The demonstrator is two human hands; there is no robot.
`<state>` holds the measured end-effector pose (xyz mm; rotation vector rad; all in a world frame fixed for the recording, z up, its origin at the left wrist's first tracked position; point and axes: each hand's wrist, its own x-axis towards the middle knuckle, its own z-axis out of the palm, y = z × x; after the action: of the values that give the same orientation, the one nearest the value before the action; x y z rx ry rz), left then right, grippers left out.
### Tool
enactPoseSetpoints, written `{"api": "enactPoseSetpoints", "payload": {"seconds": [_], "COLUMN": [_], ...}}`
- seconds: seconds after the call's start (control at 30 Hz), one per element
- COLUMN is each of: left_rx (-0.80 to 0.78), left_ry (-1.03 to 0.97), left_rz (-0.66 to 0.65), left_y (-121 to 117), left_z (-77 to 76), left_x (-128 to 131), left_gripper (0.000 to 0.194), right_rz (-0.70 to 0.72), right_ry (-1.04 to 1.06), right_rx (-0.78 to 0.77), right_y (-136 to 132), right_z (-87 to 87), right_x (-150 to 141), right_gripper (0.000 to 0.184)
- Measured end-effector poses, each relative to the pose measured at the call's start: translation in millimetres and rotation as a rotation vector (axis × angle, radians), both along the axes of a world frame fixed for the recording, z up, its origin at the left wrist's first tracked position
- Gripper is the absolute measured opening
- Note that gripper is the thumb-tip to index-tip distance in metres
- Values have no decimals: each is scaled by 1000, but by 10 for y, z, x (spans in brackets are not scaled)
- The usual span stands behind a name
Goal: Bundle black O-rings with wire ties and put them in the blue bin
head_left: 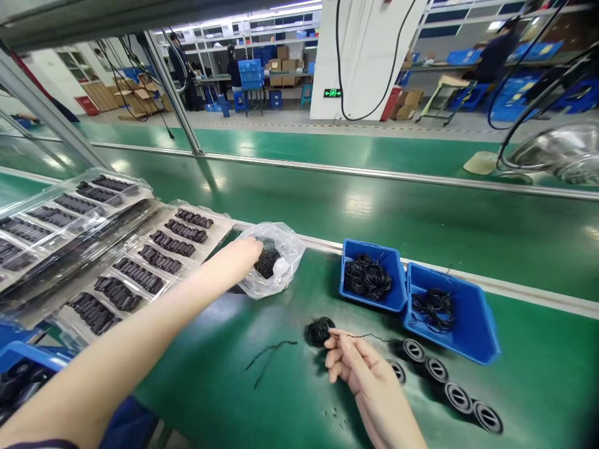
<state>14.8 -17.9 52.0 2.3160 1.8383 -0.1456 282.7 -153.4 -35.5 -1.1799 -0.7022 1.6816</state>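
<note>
My left hand (250, 251) reaches over the rim of a clear plastic bag (291, 249) with dark coiled cords (266, 263) inside. Its fingertips are hidden by the hand and the bag. Thumb and forefinger of my right hand (360, 368) are pinched together at the edge of a round bundle of black cord (319, 331) on the green table. A thin dark strand runs rightward from those fingertips. Left of the bundle lies a loose piece of black cord (271, 354). Several black cylindrical parts (437, 370) with ringed ends lie right of my right hand.
Two blue bins (486, 324) holding black cords stand at the right. Stacked clear trays (219, 229) with rows of dark parts fill the left. A blue crate (28, 350) sits at lower left. Behind the table's metal rail (327, 244) runs a green surface (355, 202).
</note>
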Motion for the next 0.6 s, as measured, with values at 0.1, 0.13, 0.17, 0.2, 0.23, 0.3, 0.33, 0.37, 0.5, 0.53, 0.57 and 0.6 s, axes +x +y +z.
{"api": "enactPoseSetpoints", "payload": {"seconds": [0.1, 0.13, 0.17, 0.2, 0.23, 0.3, 0.33, 0.37, 0.5, 0.53, 0.57, 0.6], "left_rx": [-138, -172, -201, -223, -240, -266, -274, -277, -238, -218, -194, -169], "left_ry": [123, 156, 185, 207, 221, 226, 219, 209, 183, 182, 184, 185], "left_rz": [-55, -66, -71, -72, -72, -73, -74, -77, -103, -108, -110, -108], "left_y": [248, 288, 316, 337, 356, 392, 410, 425, 415, 393, 366, 336], "left_z": [-102, -139, -171, -195, -212, -219, -210, -194, -85, -57, -34, -15], "left_x": [25, 53, 82, 109, 130, 150, 146, 133, 54, 42, 37, 39], "left_gripper": [22, 26, 28, 29, 31, 33, 33, 32, 24, 23, 22, 21], "right_rz": [-71, -94, -104, -103, -96, -78, -69, -60, -17, -6, 6, 22], "right_ry": [59, 68, 72, 72, 70, 63, 59, 53, 1, -18, -39, -60], "right_rx": [-33, -37, -36, -30, -19, 10, 21, 28, 35, 39, 44, 50], "right_y": [-42, -54, -64, -71, -77, -83, -85, -87, -95, -98, -100, -102], "right_z": [-73, -102, -134, -168, -202, -261, -281, -292, -262, -244, -229, -217], "right_x": [-55, -65, -70, -70, -67, -56, -50, -46, -49, -53, -58, -63], "right_gripper": [45, 47, 48, 49, 48, 48, 47, 47, 40, 38, 36, 36]}}
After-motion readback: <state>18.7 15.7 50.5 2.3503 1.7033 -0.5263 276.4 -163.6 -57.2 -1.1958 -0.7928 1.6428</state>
